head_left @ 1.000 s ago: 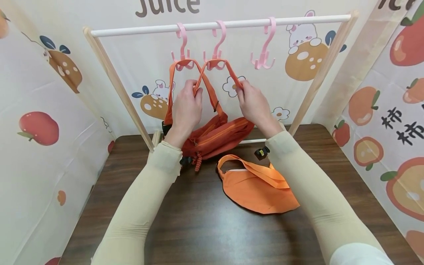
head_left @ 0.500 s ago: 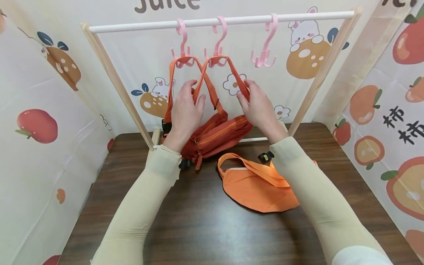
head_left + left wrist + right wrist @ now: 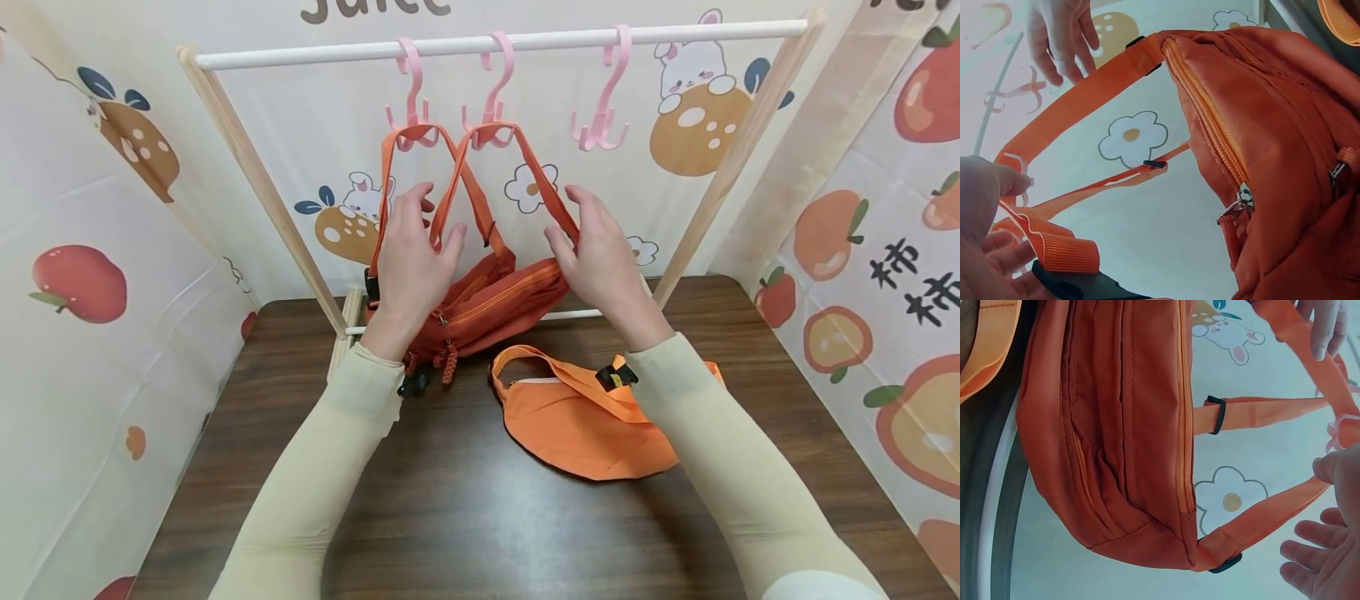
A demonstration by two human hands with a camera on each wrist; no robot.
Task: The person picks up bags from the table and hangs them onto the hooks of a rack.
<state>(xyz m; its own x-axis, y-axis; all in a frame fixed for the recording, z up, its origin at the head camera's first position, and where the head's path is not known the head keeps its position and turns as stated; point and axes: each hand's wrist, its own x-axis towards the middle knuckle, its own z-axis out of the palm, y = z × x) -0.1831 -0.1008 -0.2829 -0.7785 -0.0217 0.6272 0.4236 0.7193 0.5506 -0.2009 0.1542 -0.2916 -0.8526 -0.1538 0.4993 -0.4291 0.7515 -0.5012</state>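
A rust-red waist bag [image 3: 498, 304] hangs at the rack, with zips and a braided pull. Orange strap loops [image 3: 534, 171] pass over the left pink hook [image 3: 412, 100] and the middle pink hook [image 3: 491, 100]. Whether both loops belong to one bag, I cannot tell. My left hand [image 3: 415, 258] is beside the middle loop's left side, fingers loose and thumb apart. A black buckle [image 3: 1079, 284] lies below it in the left wrist view. By that loop's right side is my right hand [image 3: 600, 250], its fingers spread in the right wrist view.
A lighter orange waist bag [image 3: 585, 429] lies on the dark wooden table [image 3: 420, 508], partly under the right forearm. A third pink hook [image 3: 600, 104] hangs bare on the white rail [image 3: 690, 33]. Wooden posts [image 3: 738, 158] frame the rack; printed cloth walls surround it.
Both hands have loosened from the strap and moved slightly apart and outward. The rust-red bag stays hanging from the hooks. The head view has shifted a little.
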